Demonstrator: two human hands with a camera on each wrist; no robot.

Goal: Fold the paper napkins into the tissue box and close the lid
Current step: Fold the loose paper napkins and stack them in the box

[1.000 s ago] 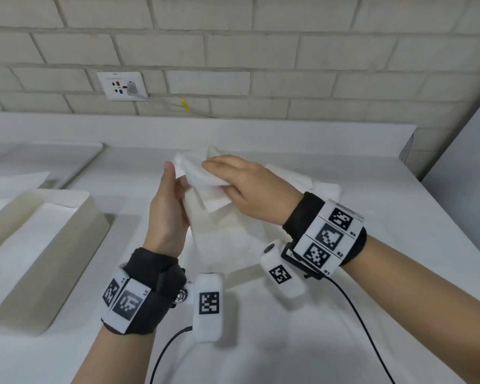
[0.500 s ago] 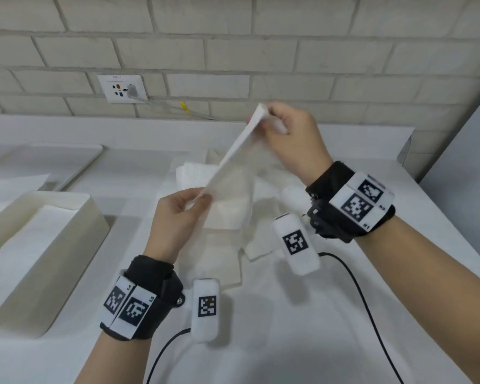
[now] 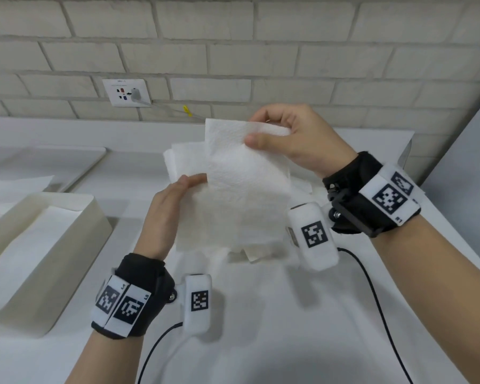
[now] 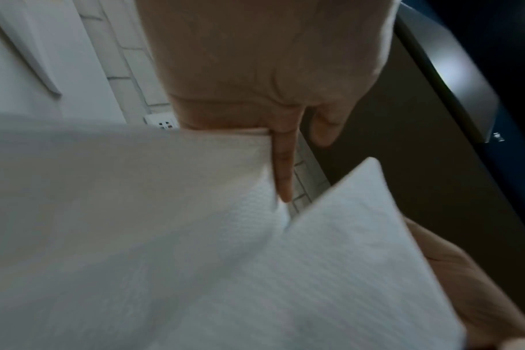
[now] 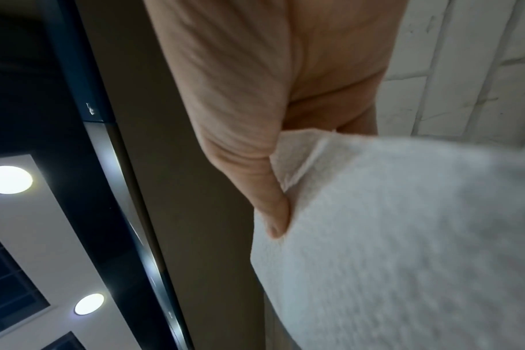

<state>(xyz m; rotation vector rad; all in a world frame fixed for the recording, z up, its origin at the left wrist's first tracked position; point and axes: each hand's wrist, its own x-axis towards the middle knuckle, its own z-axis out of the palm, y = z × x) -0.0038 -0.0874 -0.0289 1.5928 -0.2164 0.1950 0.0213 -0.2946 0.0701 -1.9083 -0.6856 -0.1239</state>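
Aloft, the napkin (image 3: pixel 241 184) hangs pinched at its top corner by right hand (image 3: pixel 297 139) fingers, left hand (image 3: pixel 169 212) fingers gripping its side edge.

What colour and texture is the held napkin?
Plain white napkin with a fine embossed dotted texture, clearest in the left wrist view.

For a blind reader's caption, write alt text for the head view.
Two hands hold up a white embossed paper napkin above a white counter: the right hand pinches its top edge, the left hand holds its left edge. More white napkins lie behind it, and an open cream rectangular tissue box sits at left.
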